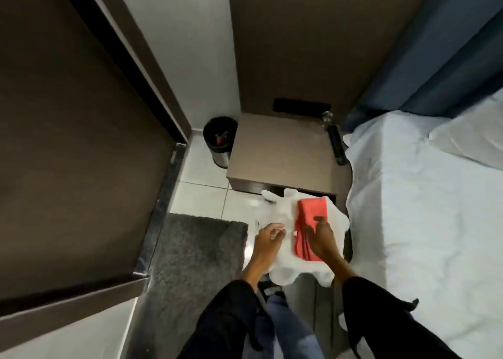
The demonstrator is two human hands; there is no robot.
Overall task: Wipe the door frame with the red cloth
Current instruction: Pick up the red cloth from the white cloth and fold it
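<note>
Below a brown bedside table (pixel 283 151), my right hand (pixel 322 240) rests with fingers spread on the folded red cloth (pixel 307 222), which lies on a white plastic bag (pixel 283 266); my left hand (pixel 268 236), loosely curled, pinches the bag's edge. At left stand the dark door frame (pixel 152 59), grey mat (pixel 196 249), tiled floor (pixel 201 195) and black bin (pixel 220 138); at right, a white bed (pixel 422 208).

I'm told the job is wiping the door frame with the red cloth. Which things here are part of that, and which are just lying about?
Part of the job:
- red cloth, lying folded on a white plastic bag
- right hand, resting on the cloth
- left hand, at the bag
- door frame

Just lying about:
- bin
- bedside table
- grey mat
- bed
</note>
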